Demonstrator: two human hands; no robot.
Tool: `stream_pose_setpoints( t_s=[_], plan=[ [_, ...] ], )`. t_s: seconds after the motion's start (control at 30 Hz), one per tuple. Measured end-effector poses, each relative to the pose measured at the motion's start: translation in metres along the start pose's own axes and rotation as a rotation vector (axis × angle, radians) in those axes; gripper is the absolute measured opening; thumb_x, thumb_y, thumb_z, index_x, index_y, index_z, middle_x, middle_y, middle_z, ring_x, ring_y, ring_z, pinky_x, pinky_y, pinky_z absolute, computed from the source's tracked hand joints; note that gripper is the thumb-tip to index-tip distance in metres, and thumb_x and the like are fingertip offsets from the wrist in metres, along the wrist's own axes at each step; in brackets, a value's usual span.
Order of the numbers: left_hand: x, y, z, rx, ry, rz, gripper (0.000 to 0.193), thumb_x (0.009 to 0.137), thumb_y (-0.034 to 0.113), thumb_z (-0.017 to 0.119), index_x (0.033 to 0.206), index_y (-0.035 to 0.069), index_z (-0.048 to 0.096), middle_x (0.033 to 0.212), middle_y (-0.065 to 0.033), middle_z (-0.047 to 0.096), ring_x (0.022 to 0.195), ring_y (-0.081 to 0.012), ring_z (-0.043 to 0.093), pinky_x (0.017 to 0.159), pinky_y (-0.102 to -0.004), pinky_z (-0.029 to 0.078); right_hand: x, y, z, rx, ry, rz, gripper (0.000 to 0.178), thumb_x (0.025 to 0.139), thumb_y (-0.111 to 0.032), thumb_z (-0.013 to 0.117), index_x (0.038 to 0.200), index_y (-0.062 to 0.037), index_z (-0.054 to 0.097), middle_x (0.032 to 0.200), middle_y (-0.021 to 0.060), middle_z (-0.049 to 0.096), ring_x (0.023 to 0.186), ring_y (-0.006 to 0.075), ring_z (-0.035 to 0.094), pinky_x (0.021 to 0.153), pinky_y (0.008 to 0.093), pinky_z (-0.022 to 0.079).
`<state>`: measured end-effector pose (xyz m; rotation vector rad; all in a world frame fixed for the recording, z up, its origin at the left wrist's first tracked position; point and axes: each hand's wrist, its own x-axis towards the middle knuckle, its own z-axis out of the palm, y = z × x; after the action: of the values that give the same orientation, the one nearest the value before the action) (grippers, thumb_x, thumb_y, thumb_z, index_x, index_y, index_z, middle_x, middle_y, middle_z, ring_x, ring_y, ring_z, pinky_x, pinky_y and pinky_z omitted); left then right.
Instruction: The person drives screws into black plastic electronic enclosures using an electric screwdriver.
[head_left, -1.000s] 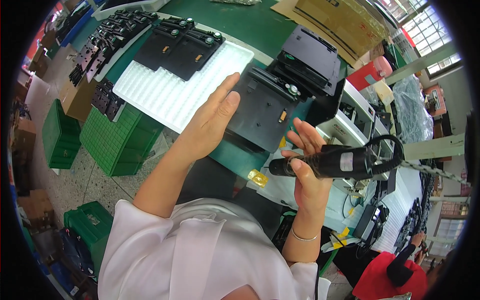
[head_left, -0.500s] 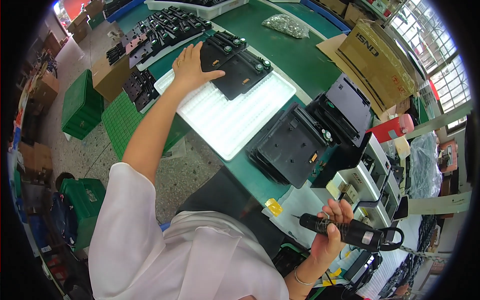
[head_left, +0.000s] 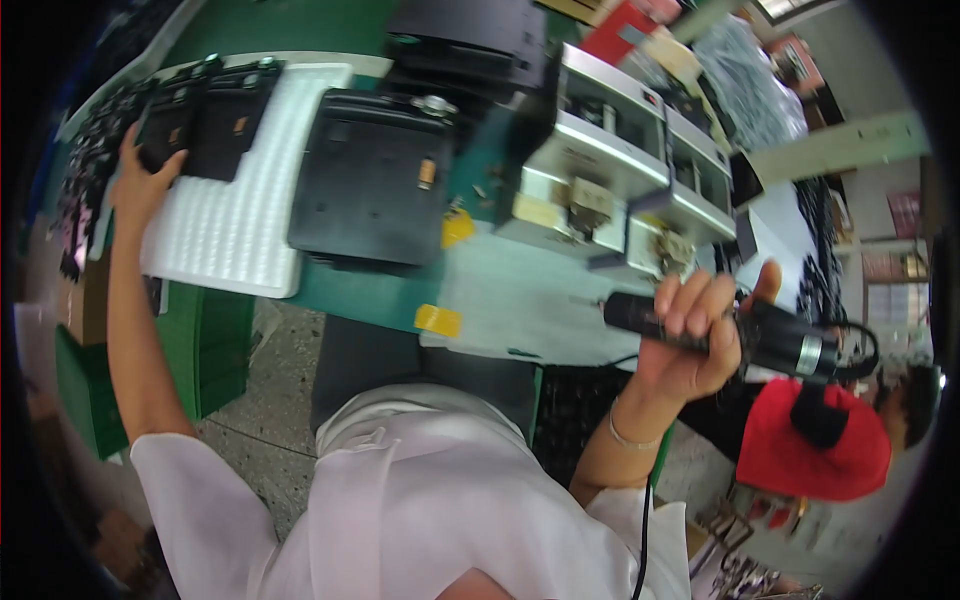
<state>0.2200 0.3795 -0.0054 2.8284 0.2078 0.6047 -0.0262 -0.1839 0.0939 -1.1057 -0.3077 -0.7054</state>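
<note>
Head view: right hand (head_left: 690,335) wrapped tight around black cylindrical electric screwdriver (head_left: 740,335), held above pale table (head_left: 520,300) edge. Left hand (head_left: 140,185) reaches far left, fingers curled onto black plastic housing part (head_left: 165,125) lying on white foam tray (head_left: 240,215). Larger black housing (head_left: 370,185) sits beside tray.

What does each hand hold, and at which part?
Right hand grips the black electric screwdriver around its barrel. Left hand rests on a black part; grasp unclear.

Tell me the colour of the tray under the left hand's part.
White, a dimpled tray; the head view shows it.
</note>
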Motion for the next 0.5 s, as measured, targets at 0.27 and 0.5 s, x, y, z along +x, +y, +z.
stream_pose_setpoints(
  t_s=[0.27, 0.5],
  plan=[
    [-0.044, 0.010, -0.052, -0.205, 0.013, 0.096, 0.084, 0.080, 0.037, 0.075, 0.147, 0.014, 0.030, 0.140, -0.0194, 0.048, 0.126, -0.0307, 0.050, 0.105, -0.0392, 0.037, 0.030, 0.028, 0.000, -0.144, 0.147, -0.208, 0.047, 0.084, -0.009, 0.059, 0.124, -0.0024, 0.037, 0.069, 0.0086, 0.053, 0.059, 0.0218, 0.055, 0.062, 0.0393, 0.051],
    [-0.186, 0.068, -0.116, -0.321, -0.146, 0.234, 0.091, 0.077, 0.043, 0.074, 0.146, 0.005, 0.029, 0.145, -0.0185, 0.040, 0.135, -0.0322, 0.039, 0.111, -0.0436, 0.030, 0.036, 0.038, 0.000, -0.167, 0.147, -0.174, 0.041, 0.083, -0.006, 0.058, 0.120, -0.0028, 0.039, 0.067, 0.0097, 0.055, 0.057, 0.0220, 0.055, 0.060, 0.0386, 0.051]
  ],
)
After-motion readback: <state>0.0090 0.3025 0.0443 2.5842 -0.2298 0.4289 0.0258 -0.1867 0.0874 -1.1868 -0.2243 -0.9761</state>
